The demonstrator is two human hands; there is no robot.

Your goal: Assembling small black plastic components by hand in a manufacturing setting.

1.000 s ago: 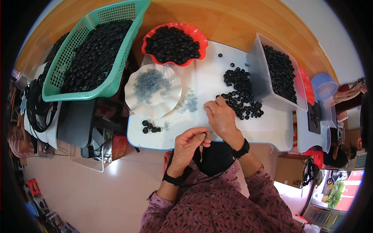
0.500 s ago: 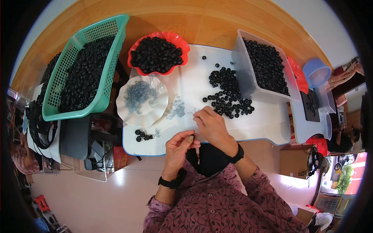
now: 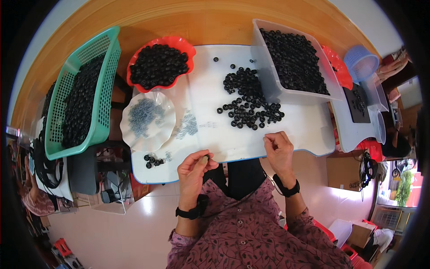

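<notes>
Over the table's front edge, my left hand [image 3: 192, 169] is closed, thumb against the fingers in a pinch. A bit of something small and black shows at its fingertips, mostly hidden. To the right, my right hand [image 3: 280, 154] is held low by the same edge, thumb and fingertips pressed together; whatever they hold, if anything, is too small to make out. Beyond it spreads a loose pile of black ring-shaped pieces [image 3: 244, 83]. Left of centre, tiny clear-grey pieces [image 3: 188, 124] lie scattered beside a white wavy-rimmed plate [image 3: 168, 127] holding more of them.
A red scalloped bowl [image 3: 190, 51] and a clear plastic bin [image 3: 293, 96], both full of black pieces, stand at the back of the white table [image 3: 206, 143]. Far left is a full green basket [image 3: 114, 58]. A few black rings [image 3: 153, 161] sit at the front left corner.
My hands have moved apart: the right one went right and slightly down, away from the left. My left hand keeps its pinch. The whole view has shifted a little.
</notes>
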